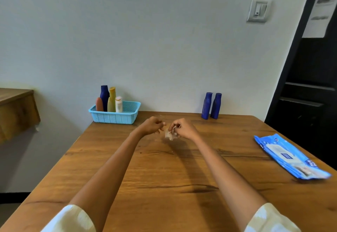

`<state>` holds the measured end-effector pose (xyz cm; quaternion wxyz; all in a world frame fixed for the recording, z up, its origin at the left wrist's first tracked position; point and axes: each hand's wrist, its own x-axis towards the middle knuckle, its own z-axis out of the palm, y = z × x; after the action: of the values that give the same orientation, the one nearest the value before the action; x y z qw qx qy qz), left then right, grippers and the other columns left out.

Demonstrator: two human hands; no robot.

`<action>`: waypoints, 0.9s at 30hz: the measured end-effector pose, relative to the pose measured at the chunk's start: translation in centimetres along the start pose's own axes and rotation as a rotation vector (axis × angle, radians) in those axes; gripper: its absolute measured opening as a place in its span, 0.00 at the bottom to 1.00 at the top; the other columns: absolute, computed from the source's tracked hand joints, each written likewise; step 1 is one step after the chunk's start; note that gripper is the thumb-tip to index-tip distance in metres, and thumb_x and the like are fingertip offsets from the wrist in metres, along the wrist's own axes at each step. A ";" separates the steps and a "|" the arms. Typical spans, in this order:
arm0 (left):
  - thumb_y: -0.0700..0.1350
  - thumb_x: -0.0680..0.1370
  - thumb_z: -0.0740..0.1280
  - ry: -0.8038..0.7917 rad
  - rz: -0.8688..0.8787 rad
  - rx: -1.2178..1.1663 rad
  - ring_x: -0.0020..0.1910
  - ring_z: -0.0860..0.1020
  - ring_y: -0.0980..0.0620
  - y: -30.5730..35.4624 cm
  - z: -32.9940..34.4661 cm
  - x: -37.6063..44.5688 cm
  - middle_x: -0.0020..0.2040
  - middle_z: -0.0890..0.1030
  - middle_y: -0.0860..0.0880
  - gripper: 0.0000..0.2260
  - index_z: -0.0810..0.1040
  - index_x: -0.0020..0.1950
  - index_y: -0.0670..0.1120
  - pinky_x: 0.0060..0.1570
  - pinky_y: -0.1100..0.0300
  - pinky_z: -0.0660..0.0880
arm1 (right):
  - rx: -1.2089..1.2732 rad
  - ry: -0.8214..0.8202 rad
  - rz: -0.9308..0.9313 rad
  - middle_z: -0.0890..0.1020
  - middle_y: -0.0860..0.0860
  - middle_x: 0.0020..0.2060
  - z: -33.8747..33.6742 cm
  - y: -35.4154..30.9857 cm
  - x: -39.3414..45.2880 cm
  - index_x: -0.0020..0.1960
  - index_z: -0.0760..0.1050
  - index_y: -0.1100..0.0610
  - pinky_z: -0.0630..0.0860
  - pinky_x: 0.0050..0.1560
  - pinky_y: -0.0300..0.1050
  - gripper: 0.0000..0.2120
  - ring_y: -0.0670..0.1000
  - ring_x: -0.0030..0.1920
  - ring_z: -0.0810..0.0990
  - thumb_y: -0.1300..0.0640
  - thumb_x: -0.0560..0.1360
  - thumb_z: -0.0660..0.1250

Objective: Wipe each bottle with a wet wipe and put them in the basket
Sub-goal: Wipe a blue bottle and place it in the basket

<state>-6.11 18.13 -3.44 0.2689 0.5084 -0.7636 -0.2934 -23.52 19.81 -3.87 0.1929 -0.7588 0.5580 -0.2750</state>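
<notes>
In the head view, both hands are hovering over the middle of the counter [164, 177]. The right hand [184, 128] is pinching a crumpled wet wipe [170, 134], its fingers [175, 126] clamped on the upper edge while the rest is dangling just above the wood. The left hand [152, 125] is curled just beside it, its fingertips [162, 123] drawn together close to the wipe; whether they are touching the wipe, I cannot tell.

In the centre left of the frame, a light blue basket [116, 117] is sitting at the far edge of the counter, holding four bottles upright: a dark blue one [104, 95], a yellow one [111, 102], a white one [118, 104] and a reddish one [99, 104]. In the centre right, two blue bottles [211, 105] are standing outside the basket, almost touching each other near the wall. At the right edge, a pack of wipes [290, 157] is lying flat.

Judging from this, those two bottles are waiting to be cleaned. The wipe is looking wadded and possibly worn, so it may be smearing rather than cleaning unless it is being opened out or replaced. Because the pair is standing so close together, reaching for one is risking knocking the other over. The basket is also sitting right at the counter's edge, with its bottles crowded at one end, so a careless placement is risking toppling them or nudging the basket off.
</notes>
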 end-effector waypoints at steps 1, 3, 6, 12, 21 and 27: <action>0.42 0.81 0.59 0.006 -0.013 -0.101 0.41 0.78 0.49 0.5 0.4 0.3 0.45 0.80 0.43 0.11 0.77 0.57 0.38 0.42 0.60 0.76 | 0.079 0.060 0.031 0.82 0.51 0.50 -0.3 0.4 0.1 0.45 0.80 0.53 0.76 0.38 0.37 0.11 0.45 0.42 0.80 0.65 0.76 0.62; 0.42 0.82 0.58 0.029 -0.018 -0.235 0.35 0.78 0.53 1.4 1.4 1.1 0.42 0.80 0.46 0.11 0.76 0.56 0.39 0.35 0.65 0.74 | 0.243 0.184 0.095 0.83 0.50 0.48 -1.0 1.5 0.5 0.43 0.79 0.52 0.77 0.39 0.37 0.11 0.44 0.42 0.80 0.64 0.77 0.63; 0.41 0.81 0.58 0.053 0.011 -0.352 0.36 0.78 0.53 2.7 3.3 3.1 0.43 0.81 0.45 0.10 0.77 0.55 0.39 0.36 0.64 0.74 | 0.436 0.306 0.150 0.82 0.49 0.45 -2.1 3.3 1.2 0.46 0.80 0.53 0.78 0.42 0.37 0.07 0.45 0.45 0.80 0.60 0.77 0.64; 0.48 0.82 0.57 0.148 0.033 -0.466 0.42 0.75 0.56 5.6 7.2 8.9 0.47 0.79 0.47 0.16 0.80 0.54 0.41 0.41 0.64 0.71 | 0.593 0.381 0.183 0.80 0.45 0.45 -5.1 7.5 3.0 0.51 0.77 0.51 0.75 0.42 0.35 0.08 0.44 0.48 0.79 0.51 0.72 0.71; 0.48 0.79 0.64 0.240 0.029 -0.246 0.62 0.73 0.47 8.1 12.1 21.9 0.64 0.75 0.43 0.18 0.71 0.66 0.41 0.60 0.56 0.70 | 0.738 0.775 0.294 0.81 0.51 0.52 -10.5 14.7 8.0 0.52 0.78 0.55 0.77 0.47 0.42 0.08 0.51 0.51 0.79 0.60 0.74 0.70; 0.51 0.77 0.66 0.280 0.046 -0.147 0.59 0.75 0.43 9.4 13.6 28.3 0.61 0.76 0.42 0.20 0.70 0.64 0.41 0.58 0.51 0.73 | 0.787 0.846 0.242 0.81 0.51 0.50 -12.8 16.2 10.7 0.48 0.77 0.50 0.79 0.52 0.46 0.07 0.51 0.52 0.79 0.60 0.74 0.69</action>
<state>-31.17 -2.98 -2.77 0.4160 0.5055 -0.7067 -0.2684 -41.22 4.91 -1.56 0.2504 -0.3855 0.5249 -0.7163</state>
